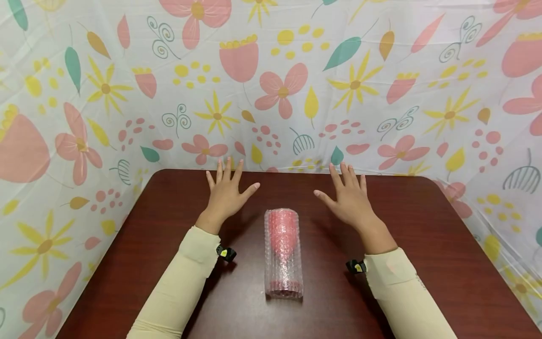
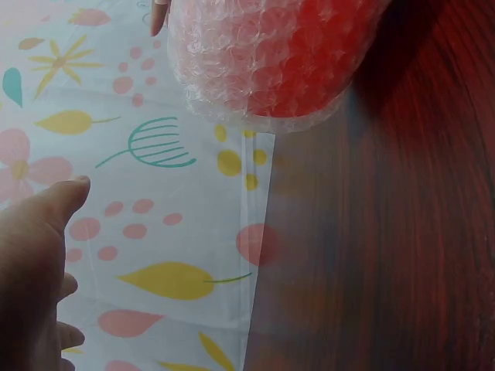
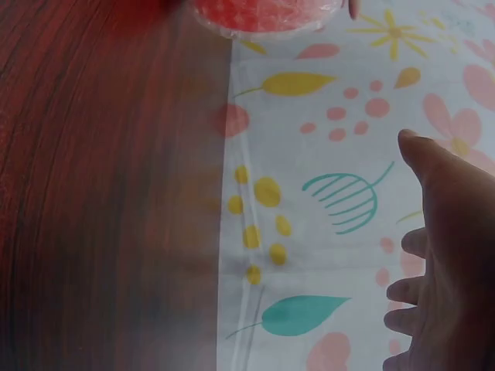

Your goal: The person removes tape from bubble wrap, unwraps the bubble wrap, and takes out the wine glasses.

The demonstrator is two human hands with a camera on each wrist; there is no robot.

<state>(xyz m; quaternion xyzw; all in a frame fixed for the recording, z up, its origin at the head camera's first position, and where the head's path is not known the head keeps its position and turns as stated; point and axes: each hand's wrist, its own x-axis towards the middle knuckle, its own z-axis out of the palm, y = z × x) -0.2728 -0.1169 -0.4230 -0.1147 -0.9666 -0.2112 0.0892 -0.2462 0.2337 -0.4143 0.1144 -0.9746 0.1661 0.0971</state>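
A red object in bubble wrap (image 1: 283, 254), wide at its far part and narrowing towards a red base at the near end, is on the table between my two hands. Its exact kind is blurred by the wrap. To its left, my left hand (image 1: 226, 197) is held with fingers spread, apart from it. My right hand (image 1: 349, 200) mirrors this on the other side, fingers straight and thumb turned inward, also touching nothing. Part of the wrapped bundle (image 2: 271, 62) fills the top of the left wrist view. Only its rounded end (image 3: 267, 17) shows in the right wrist view.
The dark brown wooden table (image 1: 330, 301) has rounded far corners. Behind it and along both sides hangs a white cloth (image 1: 322, 56) printed with flowers and leaves. Black bands with small devices (image 1: 226, 253) sit at both wrists, below pale sleeves (image 1: 173, 287).
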